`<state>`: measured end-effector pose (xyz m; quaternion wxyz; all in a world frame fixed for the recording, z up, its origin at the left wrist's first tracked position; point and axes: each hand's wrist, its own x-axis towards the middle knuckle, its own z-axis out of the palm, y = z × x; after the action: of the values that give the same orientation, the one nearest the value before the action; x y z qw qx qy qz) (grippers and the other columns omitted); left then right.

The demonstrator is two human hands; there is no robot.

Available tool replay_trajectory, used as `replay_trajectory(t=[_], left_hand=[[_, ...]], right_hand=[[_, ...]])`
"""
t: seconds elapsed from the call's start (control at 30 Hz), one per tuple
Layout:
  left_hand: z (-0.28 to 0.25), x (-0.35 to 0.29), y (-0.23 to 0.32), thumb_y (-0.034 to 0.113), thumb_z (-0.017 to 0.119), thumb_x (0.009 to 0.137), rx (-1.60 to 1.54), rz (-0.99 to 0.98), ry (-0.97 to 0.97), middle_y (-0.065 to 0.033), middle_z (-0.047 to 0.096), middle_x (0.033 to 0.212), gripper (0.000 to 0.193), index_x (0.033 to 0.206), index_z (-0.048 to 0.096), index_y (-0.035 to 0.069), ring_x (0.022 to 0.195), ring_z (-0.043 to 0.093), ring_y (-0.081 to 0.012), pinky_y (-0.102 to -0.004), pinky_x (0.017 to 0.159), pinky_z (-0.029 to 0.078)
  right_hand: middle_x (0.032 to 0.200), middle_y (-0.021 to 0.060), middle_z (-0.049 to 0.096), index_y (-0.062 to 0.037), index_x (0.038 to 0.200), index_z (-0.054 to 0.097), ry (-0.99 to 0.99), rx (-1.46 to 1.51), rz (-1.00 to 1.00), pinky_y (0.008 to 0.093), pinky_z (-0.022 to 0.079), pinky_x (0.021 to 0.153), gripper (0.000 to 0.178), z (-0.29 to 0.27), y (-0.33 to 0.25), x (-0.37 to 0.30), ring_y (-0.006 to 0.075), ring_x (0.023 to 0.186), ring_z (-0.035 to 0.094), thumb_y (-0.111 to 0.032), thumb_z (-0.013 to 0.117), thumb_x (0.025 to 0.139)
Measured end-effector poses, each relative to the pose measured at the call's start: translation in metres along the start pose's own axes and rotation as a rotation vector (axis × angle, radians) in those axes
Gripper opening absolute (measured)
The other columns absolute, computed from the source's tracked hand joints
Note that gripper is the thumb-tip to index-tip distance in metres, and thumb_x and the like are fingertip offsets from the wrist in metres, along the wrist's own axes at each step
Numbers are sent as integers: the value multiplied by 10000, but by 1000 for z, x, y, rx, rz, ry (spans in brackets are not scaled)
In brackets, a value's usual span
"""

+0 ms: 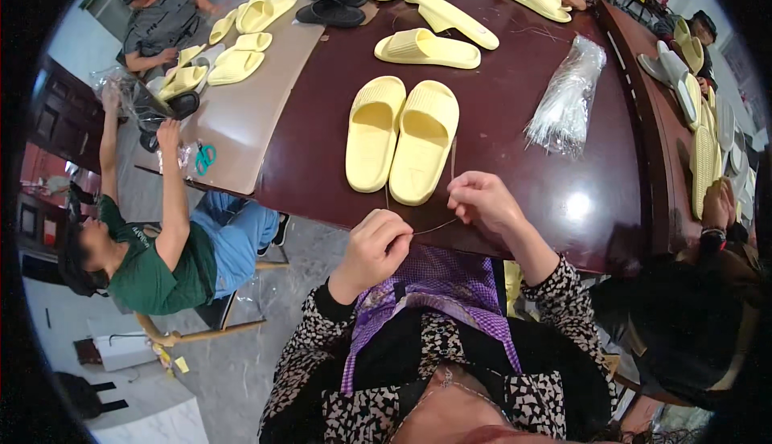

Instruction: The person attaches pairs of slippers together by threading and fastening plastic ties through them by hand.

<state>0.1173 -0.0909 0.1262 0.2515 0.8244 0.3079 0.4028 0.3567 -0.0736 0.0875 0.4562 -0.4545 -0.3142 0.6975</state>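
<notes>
A pair of pale yellow slide slippers (401,140) lies side by side on the dark red table, toes pointing away from me. Just in front of their heels, a thin cord (434,228) runs between my two hands. My left hand (374,249) is closed in a pinch on one end, below the left slipper. At the right slipper's heel, my right hand (485,201) pinches the cord's other part. Thin strands also show beside the right slipper and under the heels; whether they join the cord I cannot tell.
Further off lie more yellow slippers (427,48) and a black pair (330,11). A clear bag of thin white strips (568,96) lies to the right. Teal scissors (206,158) rest at the left, near a seated person in green (153,255). Other people handle slippers around the tables.
</notes>
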Motion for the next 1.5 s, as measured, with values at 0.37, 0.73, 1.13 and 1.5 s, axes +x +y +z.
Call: replay_trajectory(t=[0.37, 0.73, 1.13, 1.5], left_hand=[[-1, 2, -44, -9, 622, 747, 49, -34, -17, -123, 565, 756, 61, 773, 567, -2, 681, 570, -287, -347, 616, 467], [36, 36, -85, 51, 609, 779, 215, -113, -8, -145, 574, 739, 67, 764, 571, -2, 669, 579, -298, -368, 598, 459], [42, 61, -92, 65, 559, 804, 280, -164, -122, -167, 572, 744, 82, 748, 557, 5, 703, 566, -343, -423, 625, 448], [23, 65, -117, 70, 573, 812, 268, -21, -178, -159, 586, 779, 70, 789, 578, 5, 740, 575, -338, -409, 662, 460]], right_hand=[[716, 89, 616, 46, 861, 587, 22, -216, 90, 256, 483, 453, 113, 5, -3, 50, 122, 554, 583, -66, 572, 869], [757, 88, 619, 56, 925, 600, 175, -330, -87, 261, 516, 550, 187, 4, -15, 54, 145, 653, 615, -114, 551, 863], [707, 153, 643, 41, 842, 645, 605, -967, -409, 350, 519, 592, 336, -55, -32, 130, 239, 623, 636, -292, 605, 828], [912, 202, 657, 21, 853, 667, 656, -1165, -243, 412, 510, 769, 346, -21, -53, 147, 337, 870, 640, -316, 657, 778]])
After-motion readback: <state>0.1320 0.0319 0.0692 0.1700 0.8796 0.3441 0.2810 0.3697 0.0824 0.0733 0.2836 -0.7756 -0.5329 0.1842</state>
